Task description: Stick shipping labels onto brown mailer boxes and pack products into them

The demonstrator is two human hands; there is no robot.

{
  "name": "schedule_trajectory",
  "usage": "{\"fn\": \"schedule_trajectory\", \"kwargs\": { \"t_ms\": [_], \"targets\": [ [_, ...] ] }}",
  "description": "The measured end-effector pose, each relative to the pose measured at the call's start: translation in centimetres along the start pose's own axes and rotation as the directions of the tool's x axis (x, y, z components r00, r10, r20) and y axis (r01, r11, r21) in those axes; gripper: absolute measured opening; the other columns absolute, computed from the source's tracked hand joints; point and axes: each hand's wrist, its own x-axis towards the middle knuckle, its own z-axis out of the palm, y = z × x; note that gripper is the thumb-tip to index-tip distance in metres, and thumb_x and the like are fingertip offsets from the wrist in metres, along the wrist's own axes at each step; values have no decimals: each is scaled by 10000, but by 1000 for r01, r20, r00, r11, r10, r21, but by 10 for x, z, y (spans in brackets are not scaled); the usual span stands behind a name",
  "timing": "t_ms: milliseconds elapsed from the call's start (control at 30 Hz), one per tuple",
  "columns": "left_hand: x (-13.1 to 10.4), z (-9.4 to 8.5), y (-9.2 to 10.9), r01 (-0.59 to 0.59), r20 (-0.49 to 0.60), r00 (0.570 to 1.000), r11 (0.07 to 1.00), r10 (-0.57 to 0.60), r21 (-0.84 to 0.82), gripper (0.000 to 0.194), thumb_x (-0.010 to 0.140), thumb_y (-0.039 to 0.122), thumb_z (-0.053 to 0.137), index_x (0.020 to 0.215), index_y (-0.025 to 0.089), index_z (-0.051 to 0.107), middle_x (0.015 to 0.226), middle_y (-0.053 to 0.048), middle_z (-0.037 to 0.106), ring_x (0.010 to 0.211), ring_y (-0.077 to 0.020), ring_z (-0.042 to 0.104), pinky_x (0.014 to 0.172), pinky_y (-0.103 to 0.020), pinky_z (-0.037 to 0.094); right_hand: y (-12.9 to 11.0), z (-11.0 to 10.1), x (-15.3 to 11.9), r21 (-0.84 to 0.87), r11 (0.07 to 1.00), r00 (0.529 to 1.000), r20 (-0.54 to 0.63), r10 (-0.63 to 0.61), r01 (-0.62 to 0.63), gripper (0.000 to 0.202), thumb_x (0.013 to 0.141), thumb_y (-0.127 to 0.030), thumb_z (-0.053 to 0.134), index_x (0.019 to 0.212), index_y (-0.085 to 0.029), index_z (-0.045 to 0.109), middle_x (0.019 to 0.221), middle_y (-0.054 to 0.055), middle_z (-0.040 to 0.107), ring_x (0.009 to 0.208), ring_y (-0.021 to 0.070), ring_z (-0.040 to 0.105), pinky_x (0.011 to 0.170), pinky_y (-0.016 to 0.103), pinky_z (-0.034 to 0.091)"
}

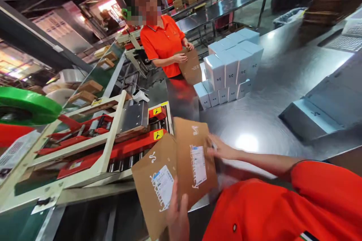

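Note:
Two brown cardboard cartons lie side by side at a tilt in front of me, each with white printing and a white shipping label. My left hand is at their lower edges, its finger and thumb stretched apart, a finger against the left carton. At the right carton's edge, my right hand has its fingers bent around the side. A small pale spot shows between those fingers, too blurred to name. The cartons' undersides are hidden.
Stacked pale blue boxes stand on the metal table, with another blue box at right. Left is a red-and-cream roller machine with a green tape roll. Across the table, a co-worker holds a brown carton.

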Motion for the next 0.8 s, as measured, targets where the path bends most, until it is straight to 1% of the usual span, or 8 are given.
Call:
{"fn": "schedule_trajectory", "kwargs": {
  "t_ms": [67, 133, 300, 500, 567, 633, 700, 800],
  "targets": [
    [-6, 38, 24, 23, 190, 982, 987, 7, -157, 557, 818, 459, 630, 1321, 220, 627, 1440, -82, 553, 1381, -301, 448, 1166, -428, 353, 2, -49, 15, 43, 999, 976, -217, -1, 10, 961, 850, -775, 420, 1581, -198, 183, 1616, 135, 226, 1492, 332, 193, 1225, 526, 157],
    [-12, 73, 38, 97, 316, 949, 940, 13, -328, 520, 784, 459, 663, 1229, 193, 692, 1356, -110, 622, 1313, -308, 527, 1119, -429, 417, 3, -93, 19, 56, 998, 970, -241, -17, 31, 921, 852, -744, 464, 1566, -209, 235, 1581, 142, 289, 1462, 310, 276, 1215, 505, 207],
    [-6, 125, 58, 198, 286, 958, 796, -33, -572, 432, 791, 437, 672, 1109, 150, 726, 1205, -150, 701, 1166, -287, 636, 1009, -411, 505, 5, -151, -43, -34, 998, 961, -268, -65, 58, 891, 777, -665, 660, 1491, -204, 395, 1509, 154, 369, 1429, 317, 324, 1211, 513, 217],
    [55, 174, 96, -102, -193, 981, 861, 5, -497, 383, 813, 397, 632, 1126, 177, 659, 1120, -84, 687, 1019, -216, 660, 962, -421, 505, 0, -138, -128, 14, 988, 988, -35, -150, 151, 1205, 702, -669, 739, 1591, -241, 48, 1631, 166, 139, 1493, 332, 205, 1204, 491, 259],
    [55, 178, 98, -222, -44, 974, 896, 223, -385, 326, 880, 419, 562, 1057, 186, 706, 1174, -98, 677, 1156, -240, 607, 1063, -448, 428, 14, -130, -130, -123, 985, 984, -116, -138, 124, 1247, 660, -687, 753, 1590, -203, 77, 1630, 209, 82, 1500, 362, 158, 1196, 529, 261],
    [44, 171, 94, -341, 311, 857, 904, 412, -256, 324, 930, 417, 510, 933, 205, 754, 1174, -101, 691, 1328, -269, 488, 1137, -460, 342, 33, -129, -125, -249, 966, 945, -290, -148, 75, 1118, 714, -668, 721, 1567, -161, 207, 1609, 239, 134, 1492, 365, 183, 1183, 558, 276],
    [32, 162, 89, -390, 530, 739, 906, 415, -165, 314, 928, 411, 524, 867, 217, 764, 1114, -107, 712, 1394, -285, 411, 1144, -470, 327, 49, -131, -123, -314, 943, 911, -349, -221, 108, 850, 810, -602, 672, 1483, -159, 403, 1549, 225, 312, 1459, 329, 289, 1167, 547, 317],
    [38, 163, 89, -324, 361, 874, 944, 326, -68, 311, 828, 415, 657, 1049, 202, 704, 1162, -121, 659, 1237, -281, 548, 1056, -452, 433, 61, -133, -138, -279, 923, 911, -243, -333, 263, 460, 927, -484, 577, 1303, -222, 609, 1382, 132, 566, 1413, 259, 391, 1180, 526, 310]
  ]
}}
